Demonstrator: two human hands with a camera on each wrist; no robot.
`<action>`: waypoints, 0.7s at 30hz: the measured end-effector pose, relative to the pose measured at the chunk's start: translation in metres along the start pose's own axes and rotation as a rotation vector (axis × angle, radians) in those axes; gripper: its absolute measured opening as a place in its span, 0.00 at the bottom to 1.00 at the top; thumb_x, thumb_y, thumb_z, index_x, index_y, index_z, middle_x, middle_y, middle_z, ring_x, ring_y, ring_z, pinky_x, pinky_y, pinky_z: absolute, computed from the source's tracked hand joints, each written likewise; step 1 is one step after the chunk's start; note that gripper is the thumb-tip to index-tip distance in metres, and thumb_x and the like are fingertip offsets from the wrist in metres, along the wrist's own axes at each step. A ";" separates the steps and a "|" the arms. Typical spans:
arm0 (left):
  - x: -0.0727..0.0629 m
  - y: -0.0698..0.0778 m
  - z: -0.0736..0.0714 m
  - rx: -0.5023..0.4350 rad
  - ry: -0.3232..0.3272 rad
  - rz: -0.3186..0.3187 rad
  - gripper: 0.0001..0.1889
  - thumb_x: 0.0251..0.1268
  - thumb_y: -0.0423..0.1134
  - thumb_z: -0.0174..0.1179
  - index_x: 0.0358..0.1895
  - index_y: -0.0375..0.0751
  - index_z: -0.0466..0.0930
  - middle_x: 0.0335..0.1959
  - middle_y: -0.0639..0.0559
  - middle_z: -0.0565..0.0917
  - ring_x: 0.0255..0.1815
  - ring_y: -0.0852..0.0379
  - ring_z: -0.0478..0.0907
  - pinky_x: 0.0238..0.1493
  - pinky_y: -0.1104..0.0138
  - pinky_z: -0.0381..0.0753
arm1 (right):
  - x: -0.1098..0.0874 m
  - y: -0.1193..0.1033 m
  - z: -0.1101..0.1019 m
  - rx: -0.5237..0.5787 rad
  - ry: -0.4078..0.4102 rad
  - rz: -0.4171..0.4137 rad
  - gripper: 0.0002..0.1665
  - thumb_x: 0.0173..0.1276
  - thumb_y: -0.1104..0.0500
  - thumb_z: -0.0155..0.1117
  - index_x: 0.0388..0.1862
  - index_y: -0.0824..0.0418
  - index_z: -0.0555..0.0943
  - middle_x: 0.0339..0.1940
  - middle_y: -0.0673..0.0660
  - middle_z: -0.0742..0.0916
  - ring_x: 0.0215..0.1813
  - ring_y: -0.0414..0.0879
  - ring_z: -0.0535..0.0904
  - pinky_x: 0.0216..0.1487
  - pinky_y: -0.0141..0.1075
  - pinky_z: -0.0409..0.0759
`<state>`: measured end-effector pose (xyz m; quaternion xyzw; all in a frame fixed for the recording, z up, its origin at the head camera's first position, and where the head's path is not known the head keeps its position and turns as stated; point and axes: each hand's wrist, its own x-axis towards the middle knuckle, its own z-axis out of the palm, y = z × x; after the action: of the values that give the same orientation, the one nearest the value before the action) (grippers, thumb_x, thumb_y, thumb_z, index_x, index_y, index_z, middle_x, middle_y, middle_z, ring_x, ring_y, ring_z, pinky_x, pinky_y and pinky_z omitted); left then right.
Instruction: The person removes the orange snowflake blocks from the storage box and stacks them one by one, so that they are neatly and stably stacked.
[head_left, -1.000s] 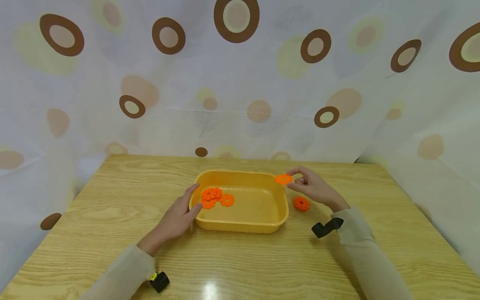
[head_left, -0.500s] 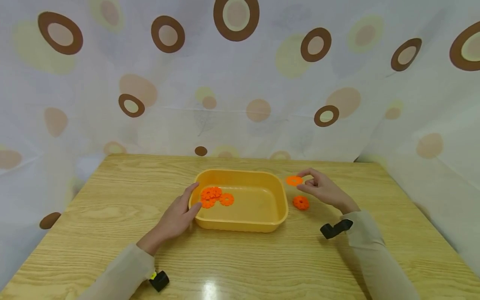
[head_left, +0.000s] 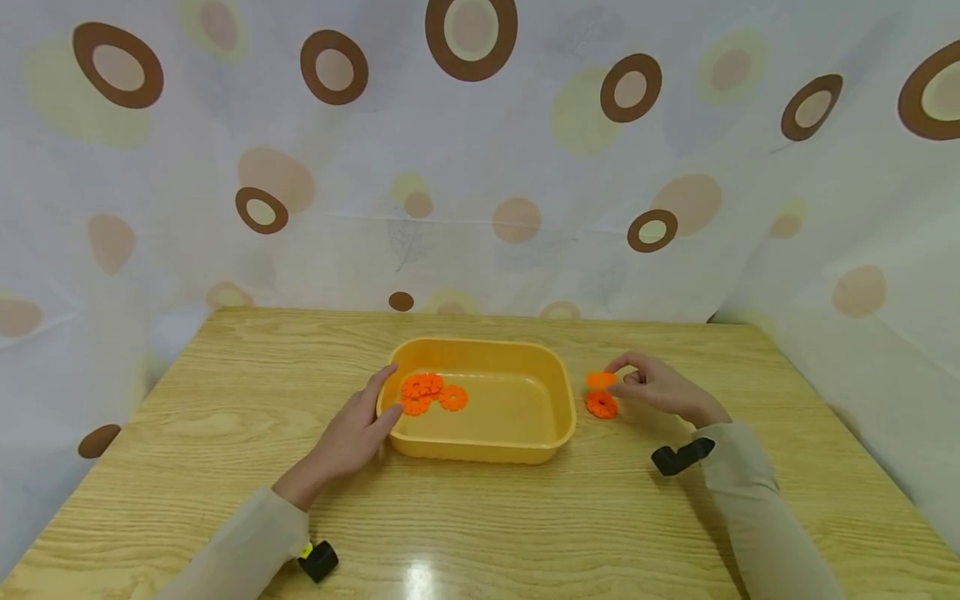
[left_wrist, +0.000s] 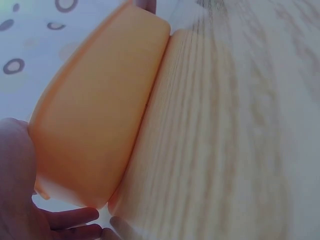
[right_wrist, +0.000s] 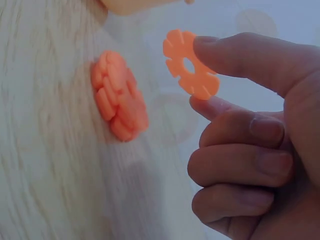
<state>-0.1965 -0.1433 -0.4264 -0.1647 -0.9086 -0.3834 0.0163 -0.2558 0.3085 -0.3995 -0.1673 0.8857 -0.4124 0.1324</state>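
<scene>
My right hand [head_left: 660,390] pinches an orange notched plastic disc [right_wrist: 192,65], a snowflake building piece with a hole in its middle, between thumb and index finger; the other fingers are curled in. Just below it, a small stack of the same orange pieces [right_wrist: 119,97] lies on the table, right of a yellow plastic basin [head_left: 487,454]. At the basin's left end my left hand [head_left: 348,437] holds the wall, thumb over the near rim and fingers along the outside. Several orange snowflake pieces [head_left: 453,398] lie inside the basin at its left, partly overlapping.
The wooden table [head_left: 480,533] carries the basin near its back edge. Behind it hangs a white curtain [head_left: 465,150] with brown and beige ovals. Each wrist bears a black camera mount [head_left: 682,457].
The right hand, pinching the disc, has moved right from the basin's right rim and then down over the stack. Left hand and basin stay put.
</scene>
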 end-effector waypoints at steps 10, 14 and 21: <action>0.000 0.001 -0.001 0.013 0.002 -0.004 0.31 0.75 0.46 0.47 0.76 0.45 0.50 0.60 0.34 0.73 0.53 0.42 0.72 0.55 0.47 0.71 | 0.001 0.015 0.001 -0.028 -0.093 0.012 0.21 0.68 0.57 0.61 0.55 0.66 0.72 0.16 0.48 0.69 0.19 0.38 0.62 0.24 0.29 0.62; 0.000 0.001 0.000 0.012 0.003 -0.005 0.31 0.75 0.46 0.47 0.76 0.45 0.50 0.57 0.35 0.75 0.52 0.42 0.72 0.53 0.48 0.71 | 0.002 0.018 0.001 -0.029 -0.105 -0.005 0.21 0.67 0.58 0.63 0.55 0.65 0.73 0.16 0.47 0.69 0.19 0.37 0.62 0.25 0.28 0.61; 0.000 0.000 0.000 0.014 0.004 -0.003 0.31 0.75 0.47 0.47 0.76 0.46 0.50 0.49 0.38 0.77 0.49 0.44 0.72 0.51 0.51 0.71 | 0.002 0.020 -0.001 -0.027 -0.132 -0.039 0.21 0.66 0.59 0.64 0.53 0.69 0.73 0.17 0.47 0.67 0.20 0.36 0.60 0.28 0.30 0.64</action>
<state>-0.1964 -0.1431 -0.4263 -0.1624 -0.9116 -0.3772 0.0190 -0.2612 0.3204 -0.4144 -0.2133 0.8770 -0.3909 0.1803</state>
